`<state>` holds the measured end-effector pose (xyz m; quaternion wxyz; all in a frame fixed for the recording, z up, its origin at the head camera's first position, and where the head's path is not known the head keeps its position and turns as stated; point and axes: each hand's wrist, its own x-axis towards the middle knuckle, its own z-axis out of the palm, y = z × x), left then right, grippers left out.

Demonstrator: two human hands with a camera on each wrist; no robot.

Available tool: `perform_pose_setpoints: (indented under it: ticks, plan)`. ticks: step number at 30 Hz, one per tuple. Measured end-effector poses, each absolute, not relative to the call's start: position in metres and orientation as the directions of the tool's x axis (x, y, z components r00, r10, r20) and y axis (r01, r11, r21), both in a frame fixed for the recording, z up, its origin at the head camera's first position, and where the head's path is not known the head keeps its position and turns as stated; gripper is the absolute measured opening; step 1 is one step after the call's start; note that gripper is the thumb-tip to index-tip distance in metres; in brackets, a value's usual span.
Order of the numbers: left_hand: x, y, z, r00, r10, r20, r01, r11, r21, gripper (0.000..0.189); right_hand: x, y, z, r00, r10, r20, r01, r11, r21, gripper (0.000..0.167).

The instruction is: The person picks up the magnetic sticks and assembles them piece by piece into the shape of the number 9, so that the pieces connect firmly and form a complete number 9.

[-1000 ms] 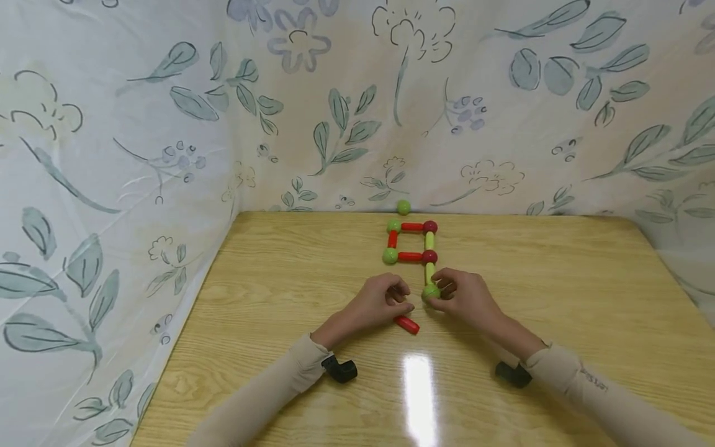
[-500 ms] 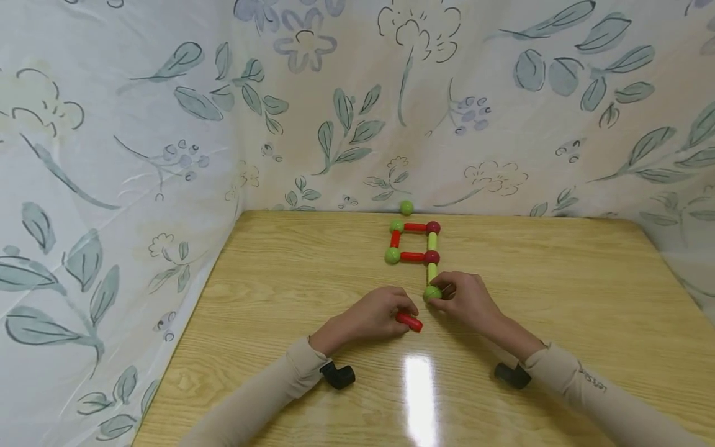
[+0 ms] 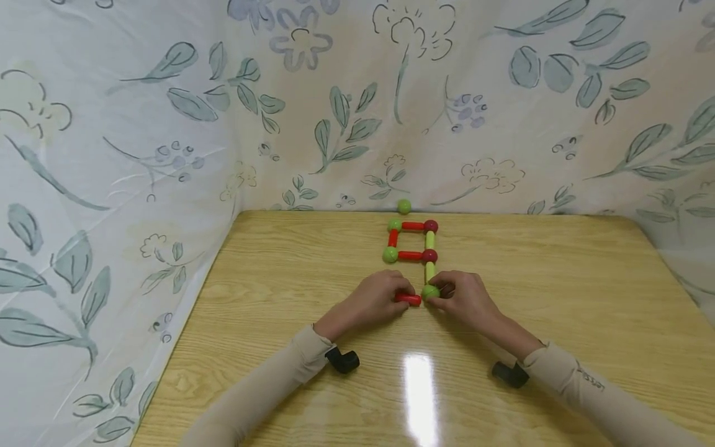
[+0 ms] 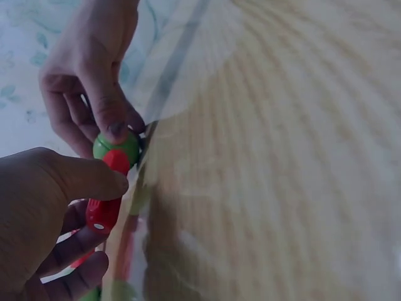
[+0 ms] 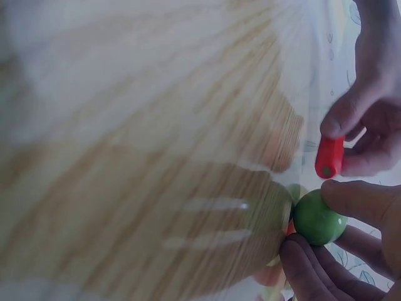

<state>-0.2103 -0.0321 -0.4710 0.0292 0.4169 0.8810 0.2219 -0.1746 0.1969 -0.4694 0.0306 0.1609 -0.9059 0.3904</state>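
My left hand [image 3: 381,300] pinches a short red rod [image 3: 409,300] between thumb and fingers. The rod's free end points at a green ball [image 3: 430,292], with a narrow gap showing in the right wrist view. That green ball [image 5: 319,217] is gripped by my right hand [image 3: 465,300], thumb on one side and fingers on the other. From the ball a yellow-green rod [image 3: 430,272] runs back to a dark red ball [image 3: 429,256]. This ball is one corner of a square of rods and balls, with red rods [image 3: 410,256] on three sides.
Behind the square a loose green ball [image 3: 404,206] lies at the table's back edge, close to the flowered cloth [image 3: 335,124]. The wooden table [image 3: 279,267] stretches to both sides. A black wrist device [image 3: 343,360] hangs under each forearm.
The left hand has taken hold of the red rod, which lay on the table, and has brought it up beside the green ball. My right hand stays on that ball.
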Motion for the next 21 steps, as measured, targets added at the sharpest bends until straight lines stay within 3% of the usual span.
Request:
perform_pose_setpoints:
  ticks: [21]
  plan:
    - [-0.2202,-0.0260,-0.4679,-0.677,0.723,0.137,0.703,0.580,0.412,0.016,-0.1735,0.1965,-0.4680,-0.950,-0.257,0.178,-0.305,0.643,-0.702,0.026]
